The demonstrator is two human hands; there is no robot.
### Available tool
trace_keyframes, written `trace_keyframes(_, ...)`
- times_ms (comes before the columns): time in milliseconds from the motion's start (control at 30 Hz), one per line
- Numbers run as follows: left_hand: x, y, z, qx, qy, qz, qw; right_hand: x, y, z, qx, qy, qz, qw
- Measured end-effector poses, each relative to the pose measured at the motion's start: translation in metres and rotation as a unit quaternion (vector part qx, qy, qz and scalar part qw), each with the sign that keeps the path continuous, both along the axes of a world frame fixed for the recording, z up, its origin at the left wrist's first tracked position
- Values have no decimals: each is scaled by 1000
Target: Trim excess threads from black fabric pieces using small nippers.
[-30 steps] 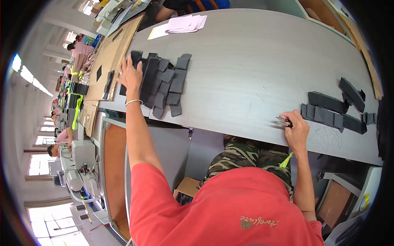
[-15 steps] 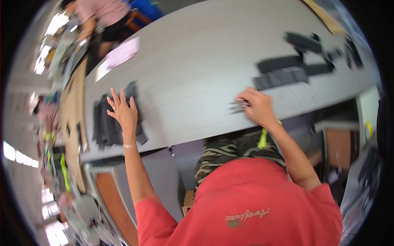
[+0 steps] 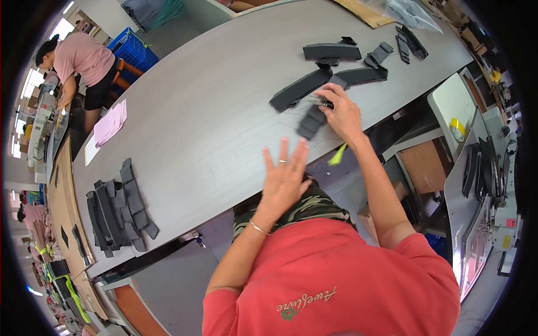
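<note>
My right hand (image 3: 343, 116) is closed around small metal thread snips (image 3: 325, 103). Just beneath its fingers is a blurred dark grey fabric strip (image 3: 311, 123) with folded sections; whether the fingers also pinch it, I cannot tell. My left hand (image 3: 284, 182) is open, fingers spread, its fingertips close to the strip's near end and holding nothing. Beyond my right hand lie more dark strips, among them a long one (image 3: 300, 89) and another (image 3: 361, 75) angled to the right. A group of similar grey strips (image 3: 120, 207) lies side by side at the table's left end.
Pink sheets (image 3: 110, 123) lie on the grey table (image 3: 207, 112) at its far left edge. Further dark strips (image 3: 412, 42) and clear plastic (image 3: 412, 14) are at the far right. A person (image 3: 84, 61) bends over work at the far left. Yellow tape (image 3: 457, 130) sits beside the table.
My left hand has moved right, away from the left group of strips, toward my right hand. The right hand, still with the snips, is now over a strip. The view has shifted.
</note>
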State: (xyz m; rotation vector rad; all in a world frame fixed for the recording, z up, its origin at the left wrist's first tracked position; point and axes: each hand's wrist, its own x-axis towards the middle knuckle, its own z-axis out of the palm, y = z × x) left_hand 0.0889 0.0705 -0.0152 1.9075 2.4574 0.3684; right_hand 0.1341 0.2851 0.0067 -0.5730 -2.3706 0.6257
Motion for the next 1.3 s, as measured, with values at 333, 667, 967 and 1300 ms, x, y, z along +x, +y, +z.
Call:
trace_keyframes(333, 28, 14, -6, 130, -162, -59, 976, -10, -8, -2, -41, -136, 42, 989)
trace_keyframes(667, 5, 0, 11, 331, -225, 47, 915, 0, 4, 3, -163, 4, 103, 981)
trace_keyframes(967, -39, 0, 10, 148, -61, 162, 974, 5, -48, -24, -313, 13, 69, 947)
trace_keyframes(1300, -31, -71, 40, 362, -782, 188, 472, -6, -88, 2, -452, 69, 184, 870)
